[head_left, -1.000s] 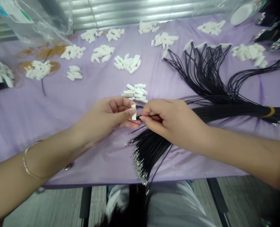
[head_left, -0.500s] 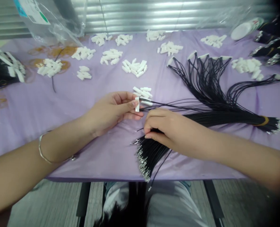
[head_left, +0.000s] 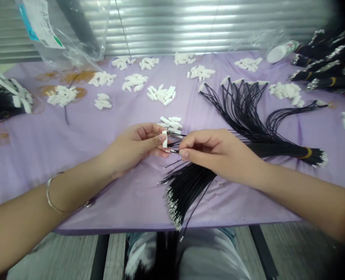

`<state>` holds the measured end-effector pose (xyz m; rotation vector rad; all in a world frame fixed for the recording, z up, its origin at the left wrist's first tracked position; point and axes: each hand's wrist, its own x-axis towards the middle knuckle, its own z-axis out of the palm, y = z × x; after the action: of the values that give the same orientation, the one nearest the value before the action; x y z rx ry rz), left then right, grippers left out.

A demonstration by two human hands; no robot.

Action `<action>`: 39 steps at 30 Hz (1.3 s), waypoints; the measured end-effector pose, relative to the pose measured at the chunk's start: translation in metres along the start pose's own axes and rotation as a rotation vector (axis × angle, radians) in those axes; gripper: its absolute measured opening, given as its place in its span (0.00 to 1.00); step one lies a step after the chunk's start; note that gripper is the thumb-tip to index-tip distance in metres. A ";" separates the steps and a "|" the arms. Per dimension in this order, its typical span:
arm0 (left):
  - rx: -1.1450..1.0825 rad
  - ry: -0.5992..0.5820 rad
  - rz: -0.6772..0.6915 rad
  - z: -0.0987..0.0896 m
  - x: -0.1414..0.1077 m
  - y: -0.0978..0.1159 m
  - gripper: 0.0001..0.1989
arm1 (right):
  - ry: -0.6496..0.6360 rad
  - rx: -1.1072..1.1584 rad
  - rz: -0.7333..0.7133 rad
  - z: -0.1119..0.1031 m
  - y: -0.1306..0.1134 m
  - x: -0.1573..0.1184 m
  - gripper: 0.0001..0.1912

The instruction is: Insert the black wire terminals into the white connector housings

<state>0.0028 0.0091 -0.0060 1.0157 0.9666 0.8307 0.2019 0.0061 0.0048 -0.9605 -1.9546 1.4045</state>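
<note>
Between thumb and fingers, my left hand (head_left: 143, 144) pinches a white plastic connector housing (head_left: 164, 139). Several black wires run from its right side. My right hand (head_left: 207, 149) is closed on a black wire (head_left: 175, 151), whose metal-tipped end points at the housing's lower part. Whether the tip touches the housing is too small to tell. Under and below my right hand lies a thick bundle of black wires (head_left: 190, 181) with silver terminals fanned at its left end. A small pile of white housings (head_left: 172, 123) sits just behind my left fingertips.
More white housing piles (head_left: 161, 94) dot the purple tablecloth (head_left: 108, 206). Wires with fitted housings (head_left: 245, 105) fan out at right, bound by a yellow band (head_left: 307, 153). Black bundles (head_left: 326, 74) fill the far right; a clear bag (head_left: 70, 35) stands back left.
My right hand has come up from the loose wire ends with a wire pinched in it, its tip now near the housing. My left hand still holds the housing. The view has shifted slightly.
</note>
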 end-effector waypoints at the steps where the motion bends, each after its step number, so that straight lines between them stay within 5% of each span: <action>1: 0.022 0.002 0.004 0.000 -0.001 0.001 0.06 | 0.021 0.002 0.006 -0.001 -0.002 0.000 0.04; 8: 0.143 -0.031 0.036 0.006 -0.010 0.008 0.09 | 0.289 -0.097 0.016 -0.006 -0.011 0.000 0.04; 25: 0.205 -0.042 0.001 0.012 -0.014 0.010 0.07 | 0.290 -0.194 -0.037 0.001 -0.007 -0.002 0.04; 39: 0.278 0.024 0.010 0.016 -0.015 0.012 0.05 | 0.167 -0.158 -0.054 -0.003 -0.003 0.000 0.06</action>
<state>0.0110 -0.0054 0.0125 1.2510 1.1196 0.7301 0.2032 0.0069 0.0087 -1.0518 -1.9721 1.1157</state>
